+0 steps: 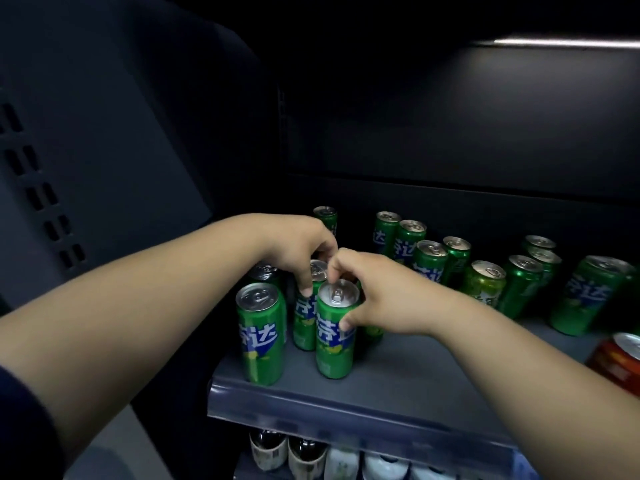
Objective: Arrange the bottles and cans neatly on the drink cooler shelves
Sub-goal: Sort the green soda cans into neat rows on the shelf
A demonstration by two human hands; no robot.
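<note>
Cans (334, 344) gripped in hands (381, 297), shelf (398, 379) front (left)

The shelf (433, 368) lies open between the left can cluster (261, 336) and red can (620, 362); scattered cans (429, 265) block behind.

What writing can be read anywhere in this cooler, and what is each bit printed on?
"芬达", white on blue: front-left green can.
"芬达": far-right green can.
"芬", rest covered by the right grip: front-middle green can.
Lettering partly covered by the left grip, not readable whole: green can behind it.
Red can: print too blurred.
Lower-shelf bottles: labels too small.
</note>
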